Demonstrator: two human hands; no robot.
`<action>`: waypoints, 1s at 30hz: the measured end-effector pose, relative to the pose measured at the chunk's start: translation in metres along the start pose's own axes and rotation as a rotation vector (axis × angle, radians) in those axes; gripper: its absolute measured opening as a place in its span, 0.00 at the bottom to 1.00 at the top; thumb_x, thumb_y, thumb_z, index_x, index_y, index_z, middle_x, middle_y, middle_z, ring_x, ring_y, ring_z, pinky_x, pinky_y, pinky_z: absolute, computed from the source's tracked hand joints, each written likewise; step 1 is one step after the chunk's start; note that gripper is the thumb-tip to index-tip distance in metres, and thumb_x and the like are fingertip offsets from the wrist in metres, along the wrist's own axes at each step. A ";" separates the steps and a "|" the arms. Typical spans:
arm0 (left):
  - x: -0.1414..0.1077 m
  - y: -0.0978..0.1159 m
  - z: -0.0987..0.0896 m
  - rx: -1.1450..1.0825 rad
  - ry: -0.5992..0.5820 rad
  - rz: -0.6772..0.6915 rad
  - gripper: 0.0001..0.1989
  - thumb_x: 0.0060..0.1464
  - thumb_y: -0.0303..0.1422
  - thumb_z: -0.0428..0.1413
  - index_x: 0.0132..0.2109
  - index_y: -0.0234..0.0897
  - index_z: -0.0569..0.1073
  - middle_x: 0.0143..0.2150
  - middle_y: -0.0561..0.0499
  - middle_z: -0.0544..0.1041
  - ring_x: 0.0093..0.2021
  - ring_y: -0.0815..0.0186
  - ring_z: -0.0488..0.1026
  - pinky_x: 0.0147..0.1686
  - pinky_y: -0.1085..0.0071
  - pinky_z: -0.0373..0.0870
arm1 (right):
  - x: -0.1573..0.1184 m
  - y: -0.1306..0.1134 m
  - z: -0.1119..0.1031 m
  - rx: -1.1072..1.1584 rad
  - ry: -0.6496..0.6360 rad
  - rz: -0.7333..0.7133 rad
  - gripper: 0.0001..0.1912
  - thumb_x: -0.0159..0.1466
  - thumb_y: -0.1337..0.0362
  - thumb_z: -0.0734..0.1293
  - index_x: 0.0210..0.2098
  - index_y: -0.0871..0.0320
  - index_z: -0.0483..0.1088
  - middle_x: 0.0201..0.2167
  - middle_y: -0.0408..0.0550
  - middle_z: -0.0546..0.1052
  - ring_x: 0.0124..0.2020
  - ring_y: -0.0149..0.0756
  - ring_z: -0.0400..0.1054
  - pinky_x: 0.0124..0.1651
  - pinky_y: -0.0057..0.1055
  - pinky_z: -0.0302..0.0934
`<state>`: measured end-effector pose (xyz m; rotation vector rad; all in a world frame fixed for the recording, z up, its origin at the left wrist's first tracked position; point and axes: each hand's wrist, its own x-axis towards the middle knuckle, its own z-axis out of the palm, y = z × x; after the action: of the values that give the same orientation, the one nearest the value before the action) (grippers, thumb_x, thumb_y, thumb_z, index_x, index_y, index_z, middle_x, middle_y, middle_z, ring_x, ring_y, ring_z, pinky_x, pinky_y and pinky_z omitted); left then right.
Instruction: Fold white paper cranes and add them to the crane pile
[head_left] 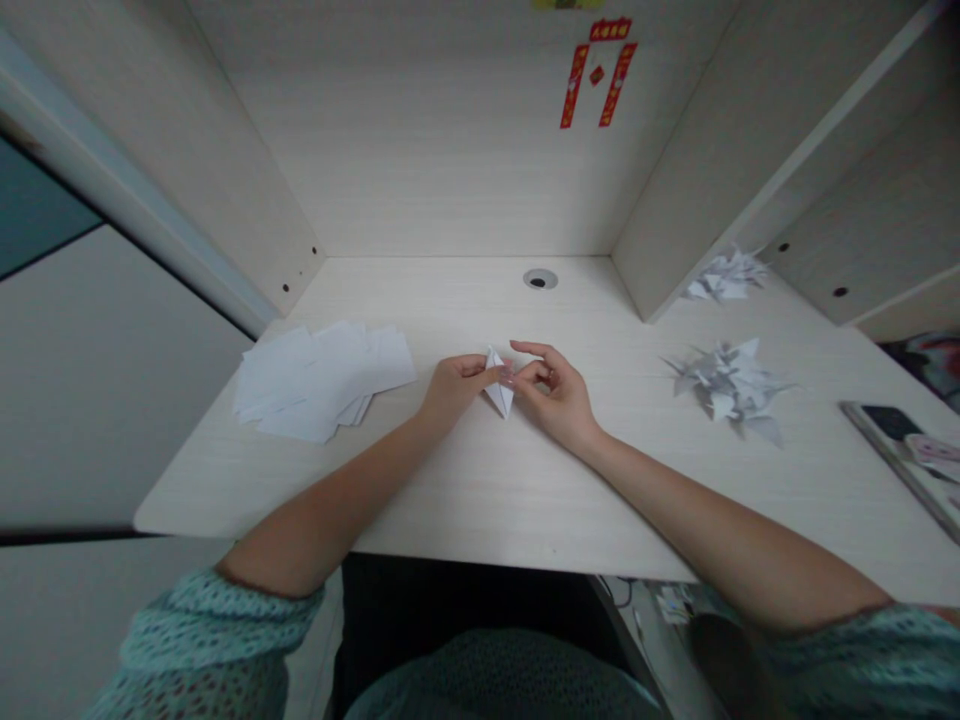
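The left hand (454,387) pinches a folded paper (499,402) over the desk (465,490) — loose sheets (322,370) left, folded-paper pile (739,385) right. The right hand (561,398) meets the folded paper's right edge, one finger outstretched — whether pinching, I can't tell.

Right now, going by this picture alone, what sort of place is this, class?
Probably a study desk at home or in a dormitory: a pale desktop with a round hole fitting, an upright side panel, and loose paper sheets.

This looks like a study nook: desktop (457,505), 2 side panels (697,170), 1 cable hole (540,279).
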<state>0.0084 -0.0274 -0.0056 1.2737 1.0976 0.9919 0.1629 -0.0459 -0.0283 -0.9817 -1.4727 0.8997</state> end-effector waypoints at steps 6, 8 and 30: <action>0.000 0.003 -0.001 -0.021 0.108 0.049 0.13 0.42 0.42 0.63 0.32 0.36 0.80 0.31 0.51 0.80 0.31 0.66 0.74 0.33 0.71 0.66 | -0.001 -0.002 0.002 -0.046 0.024 -0.027 0.23 0.57 0.58 0.69 0.50 0.54 0.65 0.31 0.45 0.78 0.30 0.33 0.71 0.37 0.32 0.64; -0.001 0.003 0.000 -0.046 0.143 0.070 0.12 0.42 0.41 0.64 0.32 0.38 0.80 0.34 0.50 0.80 0.34 0.66 0.74 0.36 0.71 0.67 | 0.000 -0.001 0.002 -0.046 0.057 0.007 0.22 0.54 0.57 0.71 0.46 0.55 0.66 0.29 0.44 0.78 0.28 0.32 0.70 0.34 0.30 0.63; -0.006 0.004 -0.003 -0.098 0.133 0.092 0.10 0.43 0.39 0.63 0.29 0.37 0.80 0.34 0.47 0.81 0.43 0.59 0.75 0.47 0.65 0.66 | 0.004 -0.005 0.010 -0.148 -0.017 -0.024 0.13 0.56 0.55 0.70 0.21 0.56 0.73 0.21 0.43 0.73 0.24 0.31 0.64 0.28 0.30 0.57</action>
<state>0.0044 -0.0323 -0.0009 1.2014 1.0847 1.1997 0.1525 -0.0446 -0.0232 -1.0647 -1.5796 0.7924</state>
